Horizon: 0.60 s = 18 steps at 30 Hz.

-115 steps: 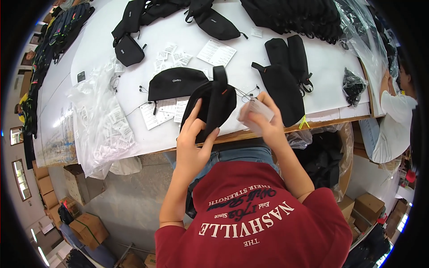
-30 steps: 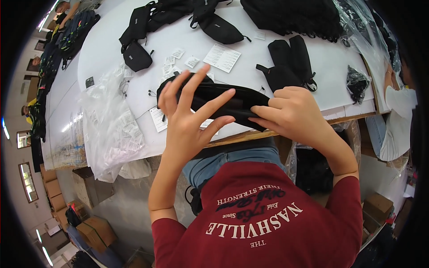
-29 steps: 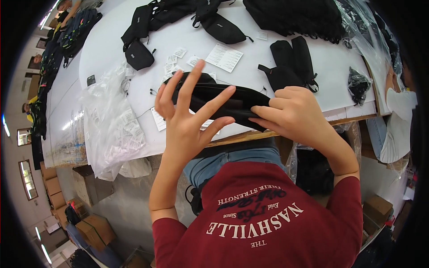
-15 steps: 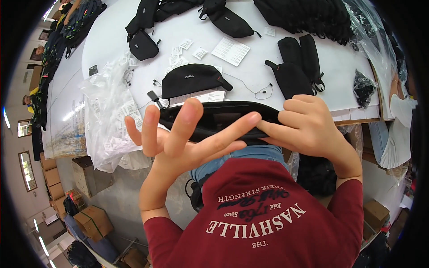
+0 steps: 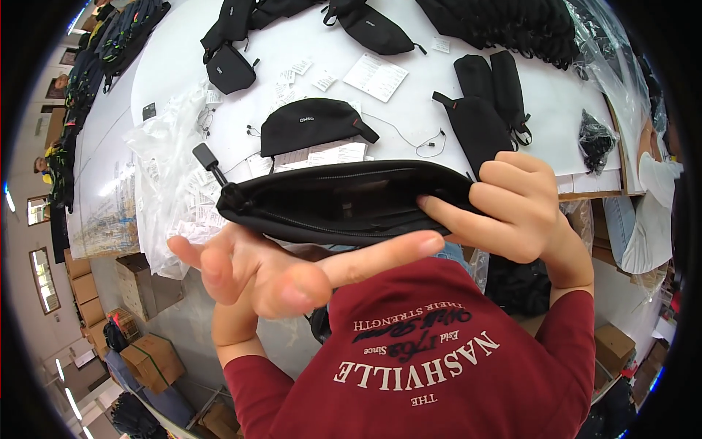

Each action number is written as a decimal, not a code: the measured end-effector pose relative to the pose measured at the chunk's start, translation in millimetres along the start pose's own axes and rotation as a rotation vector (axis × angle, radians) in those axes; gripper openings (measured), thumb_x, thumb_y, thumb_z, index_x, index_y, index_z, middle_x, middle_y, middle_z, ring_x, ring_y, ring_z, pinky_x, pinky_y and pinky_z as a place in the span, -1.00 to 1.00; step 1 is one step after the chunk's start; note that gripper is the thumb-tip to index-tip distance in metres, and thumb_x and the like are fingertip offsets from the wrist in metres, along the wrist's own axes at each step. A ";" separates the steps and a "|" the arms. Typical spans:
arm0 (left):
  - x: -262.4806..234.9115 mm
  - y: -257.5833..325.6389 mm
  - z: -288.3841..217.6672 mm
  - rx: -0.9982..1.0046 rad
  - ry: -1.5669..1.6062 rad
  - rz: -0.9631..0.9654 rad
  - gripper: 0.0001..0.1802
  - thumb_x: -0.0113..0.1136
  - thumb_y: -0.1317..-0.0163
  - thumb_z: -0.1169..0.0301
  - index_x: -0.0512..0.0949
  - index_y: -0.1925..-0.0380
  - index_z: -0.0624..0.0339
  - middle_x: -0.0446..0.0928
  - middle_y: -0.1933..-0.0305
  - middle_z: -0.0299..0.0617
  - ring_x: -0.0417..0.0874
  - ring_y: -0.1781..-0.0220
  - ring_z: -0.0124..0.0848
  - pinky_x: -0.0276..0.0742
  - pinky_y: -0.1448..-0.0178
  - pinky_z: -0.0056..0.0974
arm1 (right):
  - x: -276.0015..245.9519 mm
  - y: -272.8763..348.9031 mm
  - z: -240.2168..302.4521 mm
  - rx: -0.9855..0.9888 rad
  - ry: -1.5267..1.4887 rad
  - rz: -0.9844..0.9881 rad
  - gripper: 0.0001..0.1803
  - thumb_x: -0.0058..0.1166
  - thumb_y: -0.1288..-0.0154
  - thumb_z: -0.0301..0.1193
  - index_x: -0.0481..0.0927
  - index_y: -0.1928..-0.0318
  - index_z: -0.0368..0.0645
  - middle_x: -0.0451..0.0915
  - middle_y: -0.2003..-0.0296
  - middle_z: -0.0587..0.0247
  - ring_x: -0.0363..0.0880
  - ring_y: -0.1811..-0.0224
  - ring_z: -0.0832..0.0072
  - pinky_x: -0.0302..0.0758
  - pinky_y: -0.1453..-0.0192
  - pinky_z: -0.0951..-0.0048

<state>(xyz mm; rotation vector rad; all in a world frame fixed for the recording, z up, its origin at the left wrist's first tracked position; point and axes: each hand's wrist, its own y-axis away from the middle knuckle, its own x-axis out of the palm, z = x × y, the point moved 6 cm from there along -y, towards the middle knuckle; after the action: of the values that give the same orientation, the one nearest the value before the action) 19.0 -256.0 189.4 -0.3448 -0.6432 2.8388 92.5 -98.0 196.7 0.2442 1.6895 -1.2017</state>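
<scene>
A black zip pouch is held up in front of me with its zipped mouth gaping, so its dark inside shows. A zipper pull sticks up at its left end. My right hand grips the right end, one finger reaching in over the edge and the others curled. Under the pouch's near left side, my left hand has its fingers stretched and spread. It seems to touch the pouch's underside, though the contact is hidden. Just beyond, another black pouch lies on white papers.
The white table carries black pouches, a stack of black cases, a printed sheet, small tags and thin cords. Crumpled clear plastic hangs over its near left edge. Cardboard boxes stand on the floor, lower left.
The pouch has come up closer and its mouth has widened. My left hand has moved down and left, from across the opening to below the pouch. My right hand keeps its grip.
</scene>
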 end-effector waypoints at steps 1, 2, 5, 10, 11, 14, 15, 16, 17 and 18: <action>-1.3 9.2 -1.9 0.003 -0.004 0.004 -0.13 -0.23 -0.06 -0.52 0.00 -0.37 -0.62 -0.38 -0.51 -0.47 -0.45 -0.46 0.07 -0.09 -0.50 -0.02 | -1.5 -0.9 -0.1 -0.004 -0.004 -0.004 -0.71 0.25 0.26 -0.41 0.66 0.36 -0.10 0.12 0.69 0.49 0.18 0.67 0.61 0.15 0.62 0.59; 1.0 29.2 -4.8 -0.125 0.233 0.076 -0.08 -0.13 -0.04 -0.48 -0.03 -0.39 -0.51 -0.35 -0.51 -0.36 -0.33 -0.46 0.07 -0.05 -0.50 0.00 | -3.8 -1.7 -1.5 0.007 -0.030 -0.023 -0.70 0.26 0.27 -0.39 0.66 0.36 -0.10 0.12 0.69 0.49 0.18 0.67 0.60 0.15 0.62 0.58; 17.4 87.1 -22.0 -0.516 0.948 0.279 0.14 0.19 0.02 -0.35 -0.13 -0.44 -0.20 -0.29 -0.53 -0.03 0.01 -0.47 0.08 0.05 -0.49 0.04 | -6.7 -2.4 -5.0 0.061 -0.058 -0.049 -0.66 0.29 0.30 -0.35 0.67 0.36 -0.10 0.14 0.69 0.48 0.18 0.67 0.59 0.15 0.63 0.56; 45.2 63.8 -96.7 -1.855 2.384 -0.306 0.12 0.44 0.09 -0.10 0.07 -0.36 0.19 0.21 -0.31 0.01 0.31 -0.32 -0.22 0.23 -0.38 -0.14 | 24.2 3.7 -4.1 0.263 -0.102 -0.141 -0.68 0.42 0.26 -0.35 0.71 0.36 -0.09 0.16 0.73 0.48 0.15 0.71 0.56 0.09 0.61 0.49; 41.0 62.5 -119.5 -1.787 2.824 -0.300 0.00 0.37 0.00 -0.11 0.17 -0.32 0.18 0.34 -0.24 -0.06 0.37 -0.27 -0.26 0.26 -0.36 -0.13 | 32.4 1.1 -1.4 0.298 -0.149 -0.128 -0.70 0.43 0.23 -0.37 0.71 0.36 -0.08 0.21 0.74 0.49 0.19 0.72 0.56 0.12 0.62 0.49; 31.1 67.9 -148.9 -2.100 2.994 -0.341 -0.38 0.03 -0.31 -0.06 0.34 -0.17 0.16 0.47 -0.12 -0.21 0.49 -0.15 -0.26 0.37 -0.28 -0.14 | 49.8 0.5 9.1 0.438 -0.345 -0.155 -0.76 0.38 0.04 -0.25 0.69 0.33 -0.01 0.33 0.73 0.47 0.27 0.71 0.52 0.20 0.63 0.47; 36.3 71.0 -147.5 -2.064 3.069 -0.510 -0.38 0.02 -0.30 -0.10 0.38 -0.11 0.20 0.49 -0.07 -0.13 0.49 -0.14 -0.18 0.37 -0.26 -0.10 | 52.0 3.4 7.5 0.532 -0.455 -0.179 -0.77 0.34 -0.04 -0.23 0.69 0.30 -0.02 0.33 0.74 0.42 0.25 0.72 0.52 0.18 0.63 0.47; 41.2 71.1 -143.8 -2.017 3.138 -0.682 -0.37 0.01 -0.29 -0.13 0.42 -0.04 0.23 0.52 -0.03 -0.04 0.49 -0.14 -0.10 0.38 -0.24 -0.06 | 61.0 12.9 5.8 0.698 -0.610 -0.219 -0.85 0.26 -0.17 -0.29 0.67 0.33 -0.08 0.29 0.77 0.42 0.21 0.75 0.56 0.15 0.63 0.51; 44.1 77.3 -145.5 -2.241 2.999 -0.751 -0.46 0.01 -0.33 -0.03 0.44 0.00 0.24 0.57 0.07 -0.05 0.59 0.03 -0.12 0.50 -0.10 -0.06 | 72.1 25.8 7.9 0.914 -0.791 -0.274 -0.86 0.20 -0.23 -0.33 0.65 0.29 -0.12 0.33 0.73 0.41 0.26 0.70 0.59 0.17 0.59 0.52; 44.2 72.7 -142.6 -2.235 3.010 -0.746 -0.46 0.01 -0.33 -0.03 0.44 0.00 0.24 0.57 0.07 -0.05 0.59 0.03 -0.12 0.50 -0.10 -0.06 | 83.7 41.3 10.0 1.143 -0.959 -0.335 -0.86 0.13 -0.29 -0.36 0.62 0.26 -0.16 0.36 0.69 0.39 0.31 0.64 0.62 0.19 0.55 0.53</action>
<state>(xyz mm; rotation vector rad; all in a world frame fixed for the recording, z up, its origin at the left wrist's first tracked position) 4.7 -252.6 24.0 2.5897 1.4991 2.0470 85.4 -116.0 104.9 0.0262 0.1052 -2.0007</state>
